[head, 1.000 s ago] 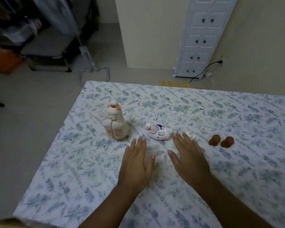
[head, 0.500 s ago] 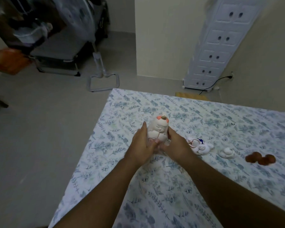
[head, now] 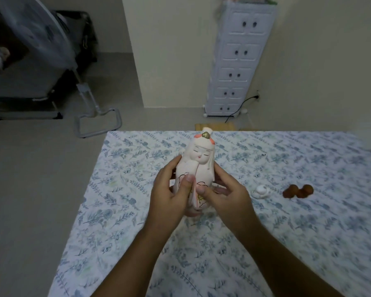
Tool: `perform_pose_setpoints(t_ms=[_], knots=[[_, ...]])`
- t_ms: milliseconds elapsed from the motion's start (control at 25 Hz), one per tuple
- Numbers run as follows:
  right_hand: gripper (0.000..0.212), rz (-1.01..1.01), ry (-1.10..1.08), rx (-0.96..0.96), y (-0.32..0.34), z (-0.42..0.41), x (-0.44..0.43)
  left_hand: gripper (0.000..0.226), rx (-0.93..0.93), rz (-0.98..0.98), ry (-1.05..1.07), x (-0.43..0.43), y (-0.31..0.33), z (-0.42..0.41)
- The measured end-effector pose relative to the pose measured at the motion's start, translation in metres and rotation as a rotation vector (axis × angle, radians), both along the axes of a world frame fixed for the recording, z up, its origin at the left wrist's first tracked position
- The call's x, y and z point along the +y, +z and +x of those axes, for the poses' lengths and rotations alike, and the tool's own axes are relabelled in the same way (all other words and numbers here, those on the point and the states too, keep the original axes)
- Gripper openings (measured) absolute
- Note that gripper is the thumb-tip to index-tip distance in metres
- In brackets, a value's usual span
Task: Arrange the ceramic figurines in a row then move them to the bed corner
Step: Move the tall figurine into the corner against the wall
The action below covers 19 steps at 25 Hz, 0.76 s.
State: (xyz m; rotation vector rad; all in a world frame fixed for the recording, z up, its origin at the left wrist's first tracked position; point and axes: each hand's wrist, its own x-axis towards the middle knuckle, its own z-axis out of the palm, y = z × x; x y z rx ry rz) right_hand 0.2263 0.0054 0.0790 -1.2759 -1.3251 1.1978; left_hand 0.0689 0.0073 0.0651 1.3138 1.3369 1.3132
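Note:
A tall white ceramic doll figurine (head: pixel 198 159) with orange hair ornaments and a gold topknot is held upright above the floral bed sheet (head: pixel 124 211). My left hand (head: pixel 169 194) grips its left side, thumb across the front. My right hand (head: pixel 227 196) grips its right side and base. A small white round figurine (head: pixel 260 191) lies on the sheet to the right. Further right sit two small brown figurines (head: pixel 298 191) close together. The white figurine with blue marks is hidden behind my hands.
The bed's far left corner (head: pixel 110 135) lies up and left of the doll, with grey floor beyond. A fan stand (head: pixel 96 121) rests on the floor near that corner. A white drawer tower (head: pixel 238 61) with a cable stands against the far wall.
Both hands went from flat on the sheet to the tall doll, took hold of it and lifted it closer to the camera. The view shifted, so the small figurines now sit further right.

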Motion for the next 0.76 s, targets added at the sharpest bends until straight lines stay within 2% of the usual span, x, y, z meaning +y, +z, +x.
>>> perform_pose_setpoints(t_ms=[120,320,480,640,760], knots=[[0.071,0.027,-0.044,0.030,0.018,0.054,-0.001,0.051,0.003,0.019,-0.035,0.016,0.020,0.057],[0.074,0.021,-0.166,0.046,0.020,0.190,0.018,0.045,-0.009,0.003,-0.172,0.053,0.029,0.195],[0.078,-0.012,-0.336,0.020,-0.008,0.319,0.040,0.043,0.038,-0.049,-0.300,0.083,0.019,0.331],[0.065,-0.013,-0.521,-0.096,-0.039,0.440,0.068,0.028,-0.003,-0.144,-0.413,0.125,-0.008,0.466],[0.066,-0.027,-0.653,-0.156,-0.065,0.520,0.092,0.030,0.014,-0.214,-0.469,0.162,-0.035,0.558]])
